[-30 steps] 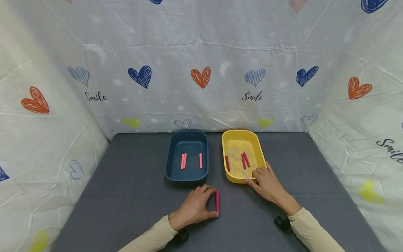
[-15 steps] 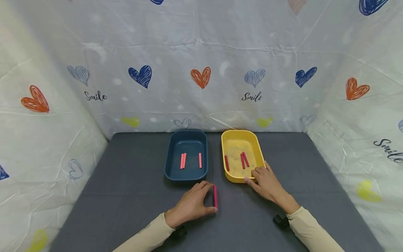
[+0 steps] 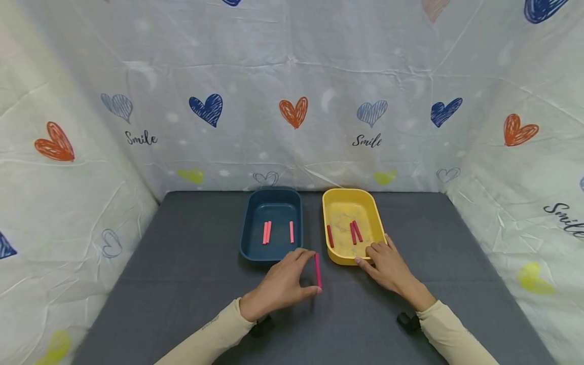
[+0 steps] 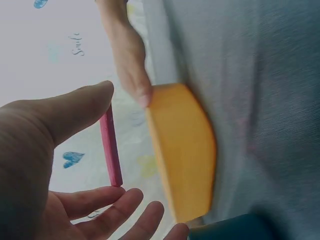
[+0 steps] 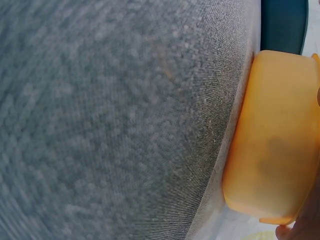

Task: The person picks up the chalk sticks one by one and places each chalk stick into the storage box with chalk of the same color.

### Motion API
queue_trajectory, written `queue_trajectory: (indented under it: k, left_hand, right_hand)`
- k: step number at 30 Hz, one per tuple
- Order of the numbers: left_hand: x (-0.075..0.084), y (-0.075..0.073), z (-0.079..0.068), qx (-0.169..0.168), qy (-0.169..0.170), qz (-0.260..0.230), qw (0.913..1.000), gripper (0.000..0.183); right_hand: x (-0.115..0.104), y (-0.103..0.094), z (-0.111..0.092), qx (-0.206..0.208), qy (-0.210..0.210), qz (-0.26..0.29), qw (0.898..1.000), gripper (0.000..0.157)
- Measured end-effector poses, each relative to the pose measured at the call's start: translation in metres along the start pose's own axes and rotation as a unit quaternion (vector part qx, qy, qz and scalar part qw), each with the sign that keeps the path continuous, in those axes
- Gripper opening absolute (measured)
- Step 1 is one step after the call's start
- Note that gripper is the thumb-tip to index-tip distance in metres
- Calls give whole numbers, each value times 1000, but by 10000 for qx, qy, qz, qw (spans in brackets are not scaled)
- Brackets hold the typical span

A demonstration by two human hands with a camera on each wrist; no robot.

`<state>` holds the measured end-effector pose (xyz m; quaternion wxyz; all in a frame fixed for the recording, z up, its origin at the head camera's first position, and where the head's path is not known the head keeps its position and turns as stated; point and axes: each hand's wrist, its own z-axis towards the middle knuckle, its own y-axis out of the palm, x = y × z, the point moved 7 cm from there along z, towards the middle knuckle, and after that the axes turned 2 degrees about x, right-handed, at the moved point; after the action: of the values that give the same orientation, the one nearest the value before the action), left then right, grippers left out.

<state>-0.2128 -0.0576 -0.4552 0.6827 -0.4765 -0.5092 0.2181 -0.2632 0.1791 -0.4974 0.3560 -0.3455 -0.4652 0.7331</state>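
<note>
My left hand (image 3: 283, 281) pinches a dark pink stick (image 3: 318, 271) end to end between thumb and fingertip, raised over the table just in front of the two trays. In the left wrist view that stick (image 4: 110, 147) is slim and straight, and the other fingers spread loosely below it. My right hand (image 3: 388, 268) holds the near right corner of the yellow tray (image 3: 335, 253), its thumb at the front rim and some fingers bent over the edge. Several dark red sticks (image 3: 358, 231) lie inside that tray. In the right wrist view only a bit of the hand shows.
Left of the yellow tray stands a dark blue tray (image 3: 246, 248) with 3 light pink sticks (image 3: 291, 232) in it. Both trays sit near the back of the grey table (image 3: 191, 284). A white printed cloth (image 3: 255, 66) hangs behind and along both sides.
My left hand has lifted the dark pink stick and carried it forward, nearer the gap between the trays. The right hand has stayed on the yellow tray.
</note>
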Motion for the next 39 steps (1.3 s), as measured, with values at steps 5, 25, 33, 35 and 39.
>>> queue_trajectory:
  k: [5, 25, 33, 35, 39]
  left_hand:
    - [10, -13, 11, 202, 131, 48, 9997, 83]
    - [18, -26, 59, 470, 385, -1, 9982, 83]
    - [13, -23, 76, 517, 343, 73, 9980, 80]
    - [12, -21, 80, 492, 310, 67, 9983, 80]
    - [10, -17, 87, 441, 295, 72, 9986, 80]
  right_hand:
    - [0, 0, -1, 30, -40, -45, 10000, 34]
    - [1, 1, -1, 13, 22, -96, 10000, 32]
    - [0, 0, -1, 57, -22, -78, 10000, 32]
    - [-1, 0, -1, 95, -51, -93, 9999, 32]
    - [-1, -1, -1, 178, -119, -110, 9997, 32]
